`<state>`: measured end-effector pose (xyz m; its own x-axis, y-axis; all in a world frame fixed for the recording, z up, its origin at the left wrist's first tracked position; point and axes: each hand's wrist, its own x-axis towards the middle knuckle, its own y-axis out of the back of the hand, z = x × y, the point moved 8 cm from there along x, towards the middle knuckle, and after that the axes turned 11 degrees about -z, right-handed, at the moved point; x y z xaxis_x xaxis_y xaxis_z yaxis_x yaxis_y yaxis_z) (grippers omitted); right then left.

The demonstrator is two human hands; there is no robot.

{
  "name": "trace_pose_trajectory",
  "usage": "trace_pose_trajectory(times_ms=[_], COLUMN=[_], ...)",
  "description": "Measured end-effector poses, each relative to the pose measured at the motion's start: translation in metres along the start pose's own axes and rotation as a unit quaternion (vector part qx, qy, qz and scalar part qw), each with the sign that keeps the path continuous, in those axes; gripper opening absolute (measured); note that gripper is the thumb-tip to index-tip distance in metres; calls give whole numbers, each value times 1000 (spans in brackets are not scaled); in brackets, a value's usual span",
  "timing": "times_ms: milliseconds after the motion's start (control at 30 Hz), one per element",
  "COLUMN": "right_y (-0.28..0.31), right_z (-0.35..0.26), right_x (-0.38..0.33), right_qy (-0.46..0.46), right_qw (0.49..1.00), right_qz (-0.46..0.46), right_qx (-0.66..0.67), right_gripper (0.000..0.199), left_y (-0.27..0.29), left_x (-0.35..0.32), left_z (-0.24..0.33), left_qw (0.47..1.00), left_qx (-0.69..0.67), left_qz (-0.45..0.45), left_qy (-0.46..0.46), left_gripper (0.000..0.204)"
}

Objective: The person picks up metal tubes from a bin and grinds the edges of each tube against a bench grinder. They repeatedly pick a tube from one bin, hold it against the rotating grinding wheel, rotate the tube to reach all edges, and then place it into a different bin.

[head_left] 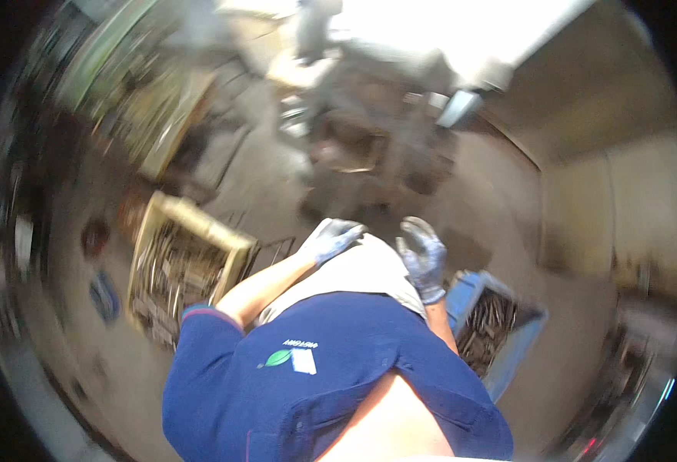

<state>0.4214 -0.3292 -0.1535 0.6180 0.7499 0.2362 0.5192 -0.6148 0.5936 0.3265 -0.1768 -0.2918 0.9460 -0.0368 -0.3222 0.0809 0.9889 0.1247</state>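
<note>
I see the concrete floor carrying a wooden crate of metal parts at left and a blue crate of rods at right. Left hand, gloved, rests flat on the knee, fingers together; right hand, gloved, is raised with fingers spread, holding nothing.

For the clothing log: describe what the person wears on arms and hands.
Both hands wear grey-blue work gloves, the left hand and the right hand alike, with cuffs ending at the wrists. The forearms are bare. A dark blue short-sleeved shirt covers the upper arms; the left sleeve hem shows a thin reddish edge, and the chest bears a small green leaf emblem.
</note>
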Motion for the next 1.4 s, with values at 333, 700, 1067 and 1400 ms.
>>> trace_pose_trajectory(times_ms=[333, 700, 1067, 1400], right_y=[-138, -188, -156, -136], right_z=[-13, -45, -30, -20], right_x=[27, 52, 32, 20], right_qy=[-5, 11, -62, -115], right_qw=[962, 959, 974, 976], right_qz=[-219, -249, -212, -185], right_qx=[164, 135, 40, 22], right_gripper=[21, 21, 21, 18], left_y=[177, 281, 344, 344], left_x=[-259, -392, -334, -313], left_z=[-44, -187, -295, -310], left_qw=[923, 838, 771, 777], left_qx=[22, 60, 56, 78], left_qz=[375, 484, 430, 389], left_qy=[81, 244, 467, 489], left_gripper=[30, 24, 32, 41])
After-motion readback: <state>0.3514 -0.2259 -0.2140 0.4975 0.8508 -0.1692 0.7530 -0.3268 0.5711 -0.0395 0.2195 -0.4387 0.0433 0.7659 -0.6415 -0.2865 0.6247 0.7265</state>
